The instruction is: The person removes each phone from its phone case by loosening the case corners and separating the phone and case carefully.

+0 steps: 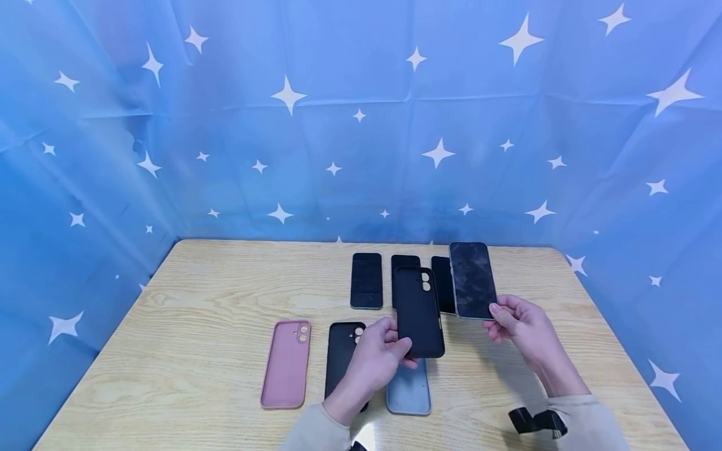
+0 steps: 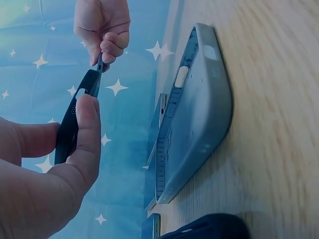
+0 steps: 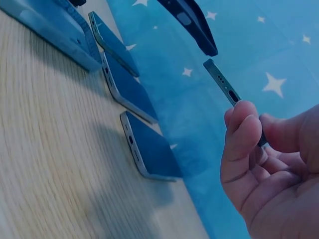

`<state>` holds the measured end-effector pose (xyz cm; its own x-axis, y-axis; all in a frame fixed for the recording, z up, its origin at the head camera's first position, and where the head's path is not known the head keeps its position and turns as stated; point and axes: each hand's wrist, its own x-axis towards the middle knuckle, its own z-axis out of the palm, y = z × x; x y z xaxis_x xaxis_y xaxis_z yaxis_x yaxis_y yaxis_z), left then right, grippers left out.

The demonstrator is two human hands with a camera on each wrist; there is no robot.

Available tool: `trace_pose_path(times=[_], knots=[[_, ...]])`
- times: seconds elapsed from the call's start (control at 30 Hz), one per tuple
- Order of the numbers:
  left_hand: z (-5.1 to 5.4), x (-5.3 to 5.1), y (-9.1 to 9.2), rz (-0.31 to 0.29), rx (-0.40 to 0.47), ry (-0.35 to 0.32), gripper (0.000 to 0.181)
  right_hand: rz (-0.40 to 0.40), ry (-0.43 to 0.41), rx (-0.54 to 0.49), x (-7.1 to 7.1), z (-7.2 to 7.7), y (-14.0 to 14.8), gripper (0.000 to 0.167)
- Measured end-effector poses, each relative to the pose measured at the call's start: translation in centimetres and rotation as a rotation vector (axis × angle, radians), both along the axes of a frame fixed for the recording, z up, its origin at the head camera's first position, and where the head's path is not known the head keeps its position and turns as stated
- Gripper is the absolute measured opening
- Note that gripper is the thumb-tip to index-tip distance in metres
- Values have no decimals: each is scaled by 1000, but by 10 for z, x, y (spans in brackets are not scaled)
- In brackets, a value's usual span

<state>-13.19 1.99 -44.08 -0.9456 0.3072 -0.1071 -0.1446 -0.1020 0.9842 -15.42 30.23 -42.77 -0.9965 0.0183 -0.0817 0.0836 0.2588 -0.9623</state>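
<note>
My left hand (image 1: 376,354) pinches a black phone case (image 1: 418,322) by its lower left edge, its open side and camera cutouts facing up. In my right hand (image 1: 526,326) a phone (image 1: 472,282) is gripped at its lower right corner, dark screen up. Case and phone are both held above the table, side by side and apart. In the right wrist view the phone's port edge (image 3: 223,82) shows between thumb and fingers, close to a corner of the case (image 3: 187,20). Beneath the left hand lie a blue case (image 1: 408,394) and another black case (image 1: 340,357), both partly covered.
A pink case (image 1: 286,366) lies at the left of the front row. Farther back, three phones lie in a row: one at left (image 1: 366,280), a middle one (image 1: 405,260) partly behind the held case, and a right one (image 1: 442,285) partly behind the held phone. A star-patterned curtain (image 1: 361,144) surrounds the wooden table (image 1: 186,351).
</note>
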Motion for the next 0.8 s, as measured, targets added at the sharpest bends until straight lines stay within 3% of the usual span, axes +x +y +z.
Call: trace_pose_path(times=[0.3,0.8], knots=[[2,3,5,-5,-28,-7,16,-22,19,50,-4,-6,11,19],[0,7,12,-19,-41,-22,15,-49,-67,151,-12,-23,32,31]])
